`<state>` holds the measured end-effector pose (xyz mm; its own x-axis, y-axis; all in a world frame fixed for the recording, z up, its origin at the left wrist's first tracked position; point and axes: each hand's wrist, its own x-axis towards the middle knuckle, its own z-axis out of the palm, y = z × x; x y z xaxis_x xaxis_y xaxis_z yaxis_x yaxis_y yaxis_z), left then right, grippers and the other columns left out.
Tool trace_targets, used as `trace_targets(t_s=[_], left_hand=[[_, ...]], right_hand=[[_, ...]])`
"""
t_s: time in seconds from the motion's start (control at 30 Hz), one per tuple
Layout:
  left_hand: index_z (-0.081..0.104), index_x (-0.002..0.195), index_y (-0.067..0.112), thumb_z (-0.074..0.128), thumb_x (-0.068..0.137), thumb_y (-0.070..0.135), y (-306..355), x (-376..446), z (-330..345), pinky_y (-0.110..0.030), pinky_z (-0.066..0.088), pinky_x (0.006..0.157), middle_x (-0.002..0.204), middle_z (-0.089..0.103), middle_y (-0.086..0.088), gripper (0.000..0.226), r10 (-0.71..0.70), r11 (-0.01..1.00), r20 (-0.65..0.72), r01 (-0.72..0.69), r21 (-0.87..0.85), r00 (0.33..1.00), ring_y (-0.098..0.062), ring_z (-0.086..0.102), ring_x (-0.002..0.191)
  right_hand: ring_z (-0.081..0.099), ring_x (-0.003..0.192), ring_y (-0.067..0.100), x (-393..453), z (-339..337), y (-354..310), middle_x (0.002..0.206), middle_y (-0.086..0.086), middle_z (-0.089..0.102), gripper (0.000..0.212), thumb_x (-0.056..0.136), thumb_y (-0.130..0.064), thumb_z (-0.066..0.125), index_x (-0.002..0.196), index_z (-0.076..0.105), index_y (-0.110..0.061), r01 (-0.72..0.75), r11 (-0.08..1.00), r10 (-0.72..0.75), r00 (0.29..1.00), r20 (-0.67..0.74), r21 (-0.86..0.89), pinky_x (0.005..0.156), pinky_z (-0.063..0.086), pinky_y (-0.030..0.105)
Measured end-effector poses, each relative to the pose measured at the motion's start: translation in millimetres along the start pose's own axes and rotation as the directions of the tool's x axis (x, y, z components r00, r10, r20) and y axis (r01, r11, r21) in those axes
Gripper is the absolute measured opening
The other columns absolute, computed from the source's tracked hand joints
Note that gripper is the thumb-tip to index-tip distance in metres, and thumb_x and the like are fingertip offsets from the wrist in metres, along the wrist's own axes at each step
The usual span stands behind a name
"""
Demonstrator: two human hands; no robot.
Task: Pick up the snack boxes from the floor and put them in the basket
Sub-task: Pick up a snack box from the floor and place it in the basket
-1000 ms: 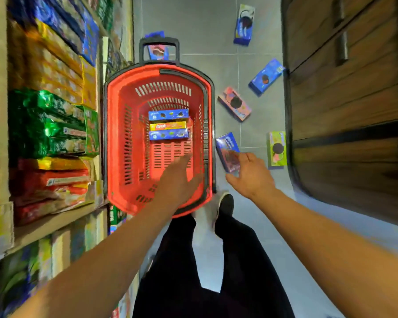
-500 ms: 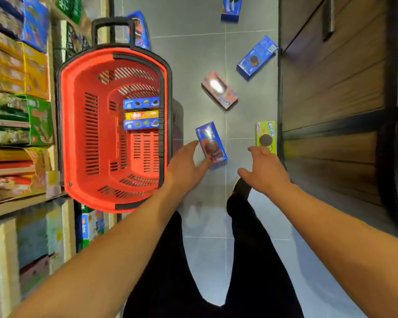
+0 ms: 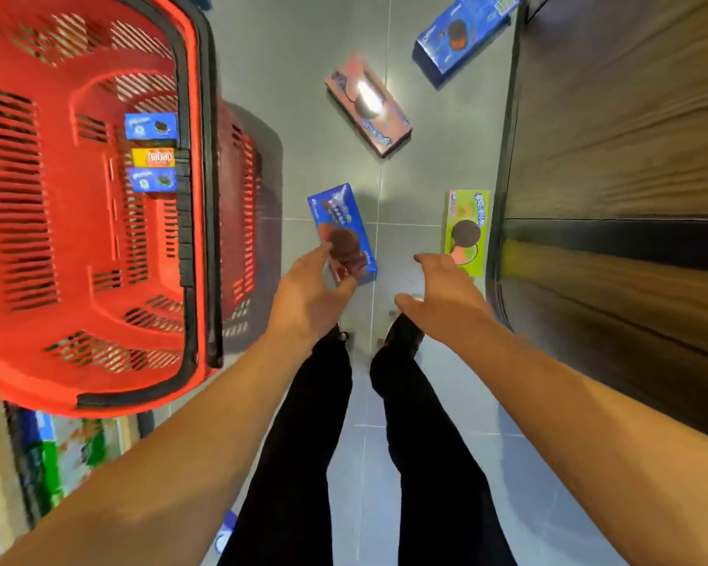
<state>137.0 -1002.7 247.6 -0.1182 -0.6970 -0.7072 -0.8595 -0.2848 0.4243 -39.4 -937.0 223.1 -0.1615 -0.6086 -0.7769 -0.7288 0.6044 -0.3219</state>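
My left hand [image 3: 311, 296] touches the near end of the blue cardboard snack box [image 3: 341, 231] on the grey tiled floor [image 3: 299, 75], fingers loose. My right hand [image 3: 442, 298] hovers spread by the green box [image 3: 466, 232]. The red plastic basket [image 3: 25, 320] stands left.

The basket [image 3: 99, 320] stood on the floor [image 3: 303, 96] at the left, with three snack boxes [image 3: 151, 157] stacked in a row inside against its right wall. To its right, four boxes lay on the floor: the nearest box [image 3: 340, 230] just beyond the left hand [image 3: 309, 298], another [image 3: 466, 232] beside the cabinet [image 3: 630, 157] ahead of the right hand [image 3: 442, 296], and two farther off [image 3: 368, 106] [image 3: 458, 32].
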Motion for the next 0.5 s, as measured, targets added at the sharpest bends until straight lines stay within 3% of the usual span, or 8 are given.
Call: trace_targets(t_s=[0.13, 0.33, 0.43, 0.5], left_hand=[[0.048, 0.138, 0.017, 0.065, 0.088, 0.03, -40, 69, 50, -0.021, 0.036, 0.089, 0.135, 0.055, -0.009, 0.055, -0.057, 0.997, -0.004, 0.057, -0.043, 0.998, -0.025, 0.054, 0.118], [0.045, 0.139, 0.021, 0.066, 0.087, 0.028, -108, 173, 127, -0.01, 0.028, 0.073, 0.123, 0.061, -0.002, 0.057, -0.219, 0.96, -0.028, 0.211, -0.182, 0.975, -0.021, 0.059, 0.112], [0.042, 0.141, 0.018, 0.066, 0.086, 0.031, -144, 212, 163, -0.008, 0.029, 0.079, 0.129, 0.058, -0.001, 0.062, -0.351, 0.885, -0.03, 0.32, -0.339, 0.936, -0.016, 0.056, 0.116], [0.045, 0.139, 0.022, 0.073, 0.076, 0.039, -162, 229, 183, -0.015, 0.037, 0.098, 0.128, 0.06, -0.001, 0.071, -0.41, 0.8, -0.005, 0.357, -0.483, 0.912, -0.015, 0.059, 0.115]], right_hand=[[0.039, 0.133, 0.029, 76, 45, 26, 0.148, 0.006, 0.037, 0.071, 0.087, -0.041, 0.065, 0.147, 0.034, -0.019, -0.021, 0.999, 0.021, 0.999, 0.03, -0.025, 0.105, 0.038, 0.039], [0.047, 0.128, 0.029, 194, 116, 54, 0.145, 0.01, 0.043, 0.071, 0.084, -0.04, 0.067, 0.145, 0.039, -0.016, -0.023, 1.0, 0.022, 0.998, 0.06, 0.017, 0.105, 0.039, 0.037], [0.047, 0.129, 0.025, 242, 154, 60, 0.145, 0.008, 0.043, 0.073, 0.083, -0.043, 0.07, 0.144, 0.04, -0.015, -0.054, 0.989, 0.039, 0.993, 0.11, 0.138, 0.102, 0.037, 0.032], [0.052, 0.124, 0.024, 266, 176, 60, 0.138, 0.008, 0.052, 0.07, 0.081, -0.045, 0.072, 0.139, 0.045, -0.016, -0.115, 0.956, 0.076, 0.985, 0.155, 0.268, 0.098, 0.04, 0.032]])
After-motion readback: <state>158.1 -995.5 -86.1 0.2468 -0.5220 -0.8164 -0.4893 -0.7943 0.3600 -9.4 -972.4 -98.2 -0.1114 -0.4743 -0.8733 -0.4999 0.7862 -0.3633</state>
